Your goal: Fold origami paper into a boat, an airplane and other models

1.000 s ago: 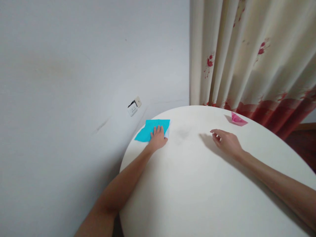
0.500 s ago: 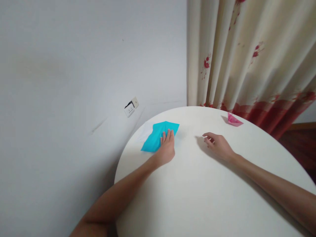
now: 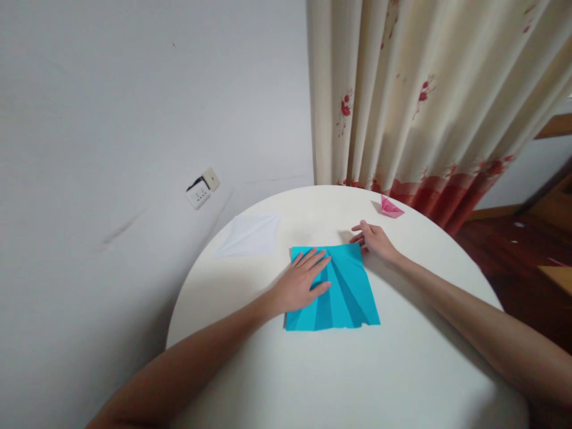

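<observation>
A creased sheet of blue paper (image 3: 343, 292) lies on the white round table, with fold lines fanning out from its far edge and a small nick in the near edge. My left hand (image 3: 304, 283) rests on its left part, fingers spread and palm down. Beside the sheet's far right corner is my right hand (image 3: 373, 239), its fingers apart and slightly bent, with nothing seen in them. Whether the right fingertips touch the corner, I cannot tell.
A creased white sheet (image 3: 252, 234) lies at the table's far left. Near the far right edge stands a small folded pink paper boat (image 3: 391, 207). The table (image 3: 322, 381) stands close to a wall with a socket (image 3: 198, 194), and a patterned curtain (image 3: 379, 119) hangs behind.
The blue paper has come from the far left toward the middle and nearer, uncovering the white sheet. My left hand moved with it and lies flatter. The view has turned right.
</observation>
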Motion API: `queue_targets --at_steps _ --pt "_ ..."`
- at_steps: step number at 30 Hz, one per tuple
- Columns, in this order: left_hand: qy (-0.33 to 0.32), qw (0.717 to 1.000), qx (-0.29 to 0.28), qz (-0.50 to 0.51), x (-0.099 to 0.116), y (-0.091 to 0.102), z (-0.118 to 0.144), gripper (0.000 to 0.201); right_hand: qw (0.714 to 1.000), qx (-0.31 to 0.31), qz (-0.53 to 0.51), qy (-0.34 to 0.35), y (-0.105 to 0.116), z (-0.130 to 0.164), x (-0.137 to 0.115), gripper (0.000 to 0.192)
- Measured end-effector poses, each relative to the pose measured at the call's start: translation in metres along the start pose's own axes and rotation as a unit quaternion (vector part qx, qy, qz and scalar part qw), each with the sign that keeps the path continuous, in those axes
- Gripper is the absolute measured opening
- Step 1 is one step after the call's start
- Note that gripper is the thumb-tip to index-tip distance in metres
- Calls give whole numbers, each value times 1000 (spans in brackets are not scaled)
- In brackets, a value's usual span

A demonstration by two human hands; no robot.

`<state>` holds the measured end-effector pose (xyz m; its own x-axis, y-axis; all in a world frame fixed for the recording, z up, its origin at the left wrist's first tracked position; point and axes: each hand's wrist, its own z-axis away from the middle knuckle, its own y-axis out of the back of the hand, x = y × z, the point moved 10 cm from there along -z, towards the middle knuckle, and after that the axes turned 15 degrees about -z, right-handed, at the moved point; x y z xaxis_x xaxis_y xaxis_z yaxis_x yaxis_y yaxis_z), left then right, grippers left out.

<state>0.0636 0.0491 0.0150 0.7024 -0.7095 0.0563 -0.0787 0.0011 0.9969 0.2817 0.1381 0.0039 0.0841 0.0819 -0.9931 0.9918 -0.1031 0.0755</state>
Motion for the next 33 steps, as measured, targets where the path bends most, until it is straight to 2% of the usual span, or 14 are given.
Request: queue_targets --at_steps 3,5,7,10,12,14,17,19,22,24,26,29,31,33 --pt "-31 999 -27 -16 10 -6 4 66 996 32 43 72 17 -2 -27 38" --pt "-67 997 -36 -15 16 -7 5 65 983 18 85 161 14 5 -52 23" --pt "-113 993 -42 -13 20 -5 4 63 963 -57 117 235 -9 18 -68 20" --pt "-156 986 -31 -47 20 1 2 54 925 -215 151 276 -54 41 -67 22" --pt "-132 987 -2 -92 14 10 -1 46 896 -290 185 280 -74 53 -58 25" --pt "-56 990 38 -127 3 24 -2 43 878 -323 232 267 -84 58 -48 35" --pt "61 987 80 -127 -4 38 5 41 872 -307 304 230 -84 56 -38 44" --pt "89 988 71 -105 1 32 10 51 876 -280 338 199 -81 54 -35 51" --pt "109 991 8 -78 4 6 14 87 882 -258 361 157 -80 55 -32 67" --pt "116 991 -24 -58 0 -7 14 94 879 -256 367 165 -81 57 -35 70" --pt "102 993 -40 -38 -4 -12 11 88 867 -275 361 205 -84 60 -42 67" --pt "66 997 -44 -24 -8 -9 6 73 841 -340 331 260 -89 70 -48 64" --pt "41 998 -49 -25 -9 -6 3 62 833 -363 323 265 -89 71 -47 63" --pt "22 998 -54 -33 -9 -4 2 52 836 -354 333 255 -85 68 -44 65"
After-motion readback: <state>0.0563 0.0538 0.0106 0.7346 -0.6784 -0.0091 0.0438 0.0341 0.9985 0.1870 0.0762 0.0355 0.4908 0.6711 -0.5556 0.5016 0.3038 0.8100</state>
